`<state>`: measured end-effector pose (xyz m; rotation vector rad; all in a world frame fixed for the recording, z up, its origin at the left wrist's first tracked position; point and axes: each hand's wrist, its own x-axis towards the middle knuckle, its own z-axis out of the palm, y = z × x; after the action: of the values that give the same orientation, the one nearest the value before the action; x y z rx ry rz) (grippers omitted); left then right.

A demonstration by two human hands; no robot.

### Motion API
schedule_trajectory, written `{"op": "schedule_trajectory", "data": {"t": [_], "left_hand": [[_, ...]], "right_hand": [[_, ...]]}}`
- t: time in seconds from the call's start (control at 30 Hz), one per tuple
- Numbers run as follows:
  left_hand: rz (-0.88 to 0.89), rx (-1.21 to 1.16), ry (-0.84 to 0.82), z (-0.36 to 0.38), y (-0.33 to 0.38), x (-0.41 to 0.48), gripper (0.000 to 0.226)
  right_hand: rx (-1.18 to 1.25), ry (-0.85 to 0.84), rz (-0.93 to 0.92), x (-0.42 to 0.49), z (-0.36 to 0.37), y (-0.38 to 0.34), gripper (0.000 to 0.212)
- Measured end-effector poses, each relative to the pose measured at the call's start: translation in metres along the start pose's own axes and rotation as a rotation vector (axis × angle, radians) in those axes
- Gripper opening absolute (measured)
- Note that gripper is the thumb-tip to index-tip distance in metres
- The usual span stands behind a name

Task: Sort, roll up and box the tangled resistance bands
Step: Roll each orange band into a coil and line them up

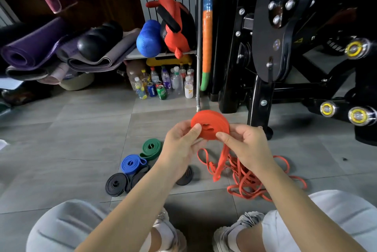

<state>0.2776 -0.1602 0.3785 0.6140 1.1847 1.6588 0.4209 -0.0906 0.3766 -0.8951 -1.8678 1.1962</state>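
A partly rolled red band (212, 122) is held in the air above the floor. My left hand (181, 141) grips the roll with its thumb on the front. My right hand (244, 143) pinches the roll's lower right edge, and the band's loose tail (221, 160) hangs down from there. A tangle of thin red bands (251, 178) lies on the floor below my right arm. Rolled bands rest on the floor to the left: a green roll (151, 148), a blue roll (131, 164) and black rolls (117, 184), one black roll (185, 177) partly hidden by my left forearm.
A black weight machine (285, 47) stands at the right. Bottles and cans (163, 84) sit under a shelf with a blue and a red bag. Yoga mats (36, 47) are piled at the left. My knees and shoes fill the bottom edge. The floor is grey tile.
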Motion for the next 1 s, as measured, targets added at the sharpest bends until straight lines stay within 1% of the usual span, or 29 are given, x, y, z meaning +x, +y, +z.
{"op": "schedule_trajectory", "data": {"t": [0.07, 0.1, 0.13, 0.17, 0.2, 0.23, 0.27, 0.3, 0.37, 0.43, 0.47, 0.53, 0.67, 0.8, 0.93, 1.0], "left_hand": [[0.202, 0.562, 0.019, -0.009, 0.009, 0.001, 0.03], [0.335, 0.855, -0.021, -0.013, 0.016, 0.002, 0.037], [0.468, 1.128, -0.096, -0.014, 0.023, 0.002, 0.038], [0.579, 1.339, -0.173, -0.013, 0.03, 0.002, 0.035], [0.64, 1.471, -0.222, -0.012, 0.036, 0.002, 0.03], [0.652, 1.515, -0.231, -0.01, 0.042, 0.001, 0.026], [0.64, 1.489, -0.213, -0.009, 0.048, 0.0, 0.023], [0.613, 1.409, -0.183, -0.009, 0.052, 0.0, 0.023], [0.521, 1.171, -0.119, -0.01, 0.058, -0.003, 0.033], [0.449, 0.918, -0.066, -0.012, 0.06, -0.003, 0.034], [0.437, 0.823, -0.032, -0.012, 0.061, -0.003, 0.039], [0.434, 0.684, 0.033, -0.012, 0.06, -0.002, 0.039], [0.436, 0.525, 0.124, -0.012, 0.057, -0.002, 0.037], [0.444, 0.44, 0.123, -0.009, 0.058, -0.003, 0.03], [0.45, 0.378, 0.078, -0.006, 0.059, -0.004, 0.025], [0.422, 0.275, 0.051, -0.003, 0.054, -0.005, 0.022]], "right_hand": [[-0.115, -0.058, 0.024, 0.002, -0.004, -0.003, 0.013], [-0.212, -0.109, 0.009, 0.004, -0.006, -0.006, 0.013], [-0.331, -0.158, -0.034, 0.006, -0.006, -0.009, 0.013], [-0.439, -0.191, -0.085, 0.008, -0.005, -0.013, 0.014], [-0.509, -0.196, -0.129, 0.009, -0.004, -0.017, 0.015], [-0.526, -0.18, -0.153, 0.01, -0.004, -0.021, 0.015], [-0.504, -0.153, -0.17, 0.011, -0.003, -0.025, 0.016], [-0.454, -0.124, -0.178, 0.011, -0.003, -0.028, 0.016], [-0.314, -0.085, -0.177, 0.013, -0.003, -0.031, 0.018], [-0.176, -0.083, -0.15, 0.016, -0.004, -0.033, 0.018], [-0.121, -0.091, -0.132, 0.017, -0.004, -0.033, 0.021], [-0.057, -0.096, -0.111, 0.017, -0.003, -0.032, 0.026], [-0.035, -0.065, -0.148, 0.019, -0.003, -0.033, 0.025], [-0.02, -0.073, -0.199, 0.022, -0.006, -0.039, 0.028], [0.138, -0.1, -0.168, 0.021, -0.001, -0.041, 0.02], [0.263, -0.104, -0.13, 0.02, 0.005, -0.039, 0.017]]}}
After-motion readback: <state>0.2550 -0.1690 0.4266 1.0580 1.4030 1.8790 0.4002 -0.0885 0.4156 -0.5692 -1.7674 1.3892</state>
